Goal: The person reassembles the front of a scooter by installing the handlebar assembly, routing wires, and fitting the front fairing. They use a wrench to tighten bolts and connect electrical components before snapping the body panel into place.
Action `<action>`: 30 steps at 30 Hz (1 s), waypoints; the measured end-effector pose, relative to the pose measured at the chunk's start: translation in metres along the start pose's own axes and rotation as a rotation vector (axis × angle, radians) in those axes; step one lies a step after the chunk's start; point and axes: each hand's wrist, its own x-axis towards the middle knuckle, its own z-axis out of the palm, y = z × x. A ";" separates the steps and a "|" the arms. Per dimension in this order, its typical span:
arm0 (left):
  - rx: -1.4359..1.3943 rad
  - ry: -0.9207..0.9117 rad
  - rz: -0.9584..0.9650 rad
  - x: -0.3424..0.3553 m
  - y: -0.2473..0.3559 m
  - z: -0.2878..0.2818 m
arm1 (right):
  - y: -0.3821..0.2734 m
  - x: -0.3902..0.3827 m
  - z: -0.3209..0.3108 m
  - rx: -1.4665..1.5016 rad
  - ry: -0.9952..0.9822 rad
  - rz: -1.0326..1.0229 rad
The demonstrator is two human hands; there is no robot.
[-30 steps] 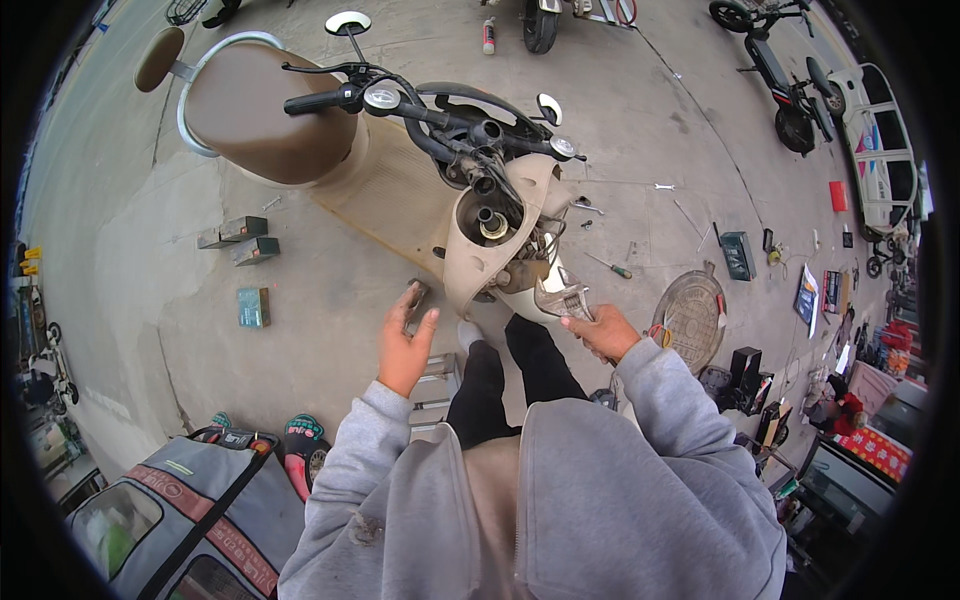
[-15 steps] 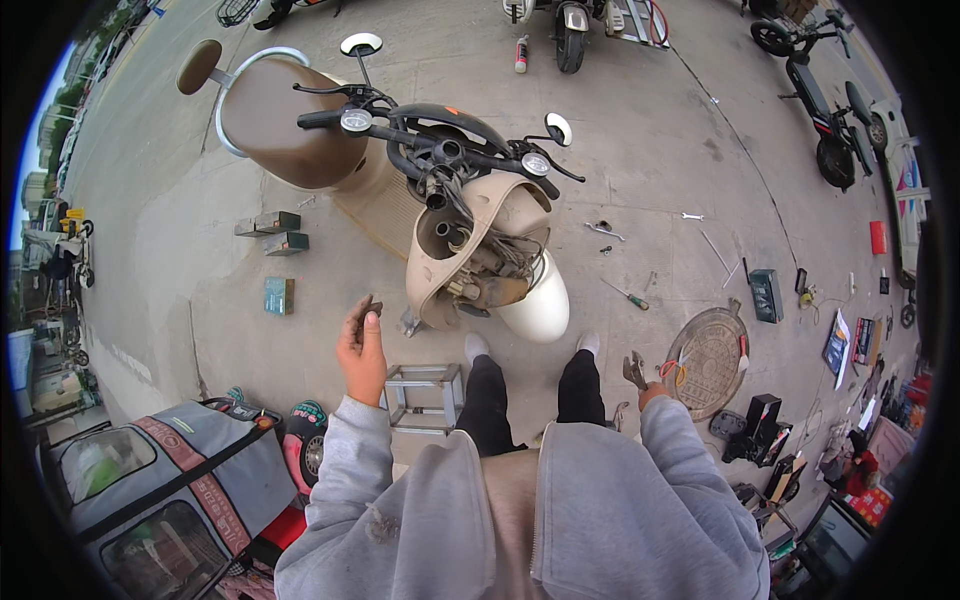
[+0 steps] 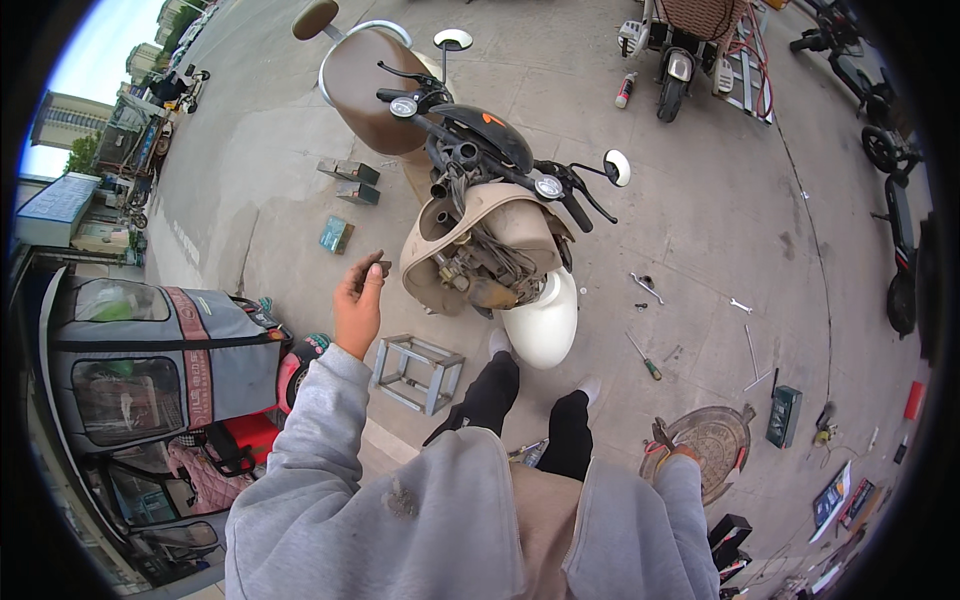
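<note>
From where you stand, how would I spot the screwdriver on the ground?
Find the beige scooter with wires showing at its front, then its white front mudguard. Just to the right of that, as I look down, lies the screwdriver. Its green handle sets it apart from the bare metal wrench farther right.

Concrete ground (image 3: 690,230), bearing an open-fronted scooter (image 3: 520,232), a metal stool frame (image 3: 436,388), a green-handled screwdriver (image 3: 652,369), a wrench (image 3: 740,306), a green case (image 3: 784,416) and a red-and-white bottle (image 3: 626,90).
</note>
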 end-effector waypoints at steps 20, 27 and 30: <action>-0.516 -0.208 -0.539 0.268 -0.043 0.055 | -0.029 -0.052 0.056 0.026 -0.231 0.111; -0.842 -0.084 -0.670 0.312 -0.073 0.098 | -0.085 -0.047 -0.031 0.339 0.014 0.232; -0.862 -0.083 -0.669 0.315 -0.080 0.115 | -0.159 -0.025 -0.116 0.692 0.347 -0.124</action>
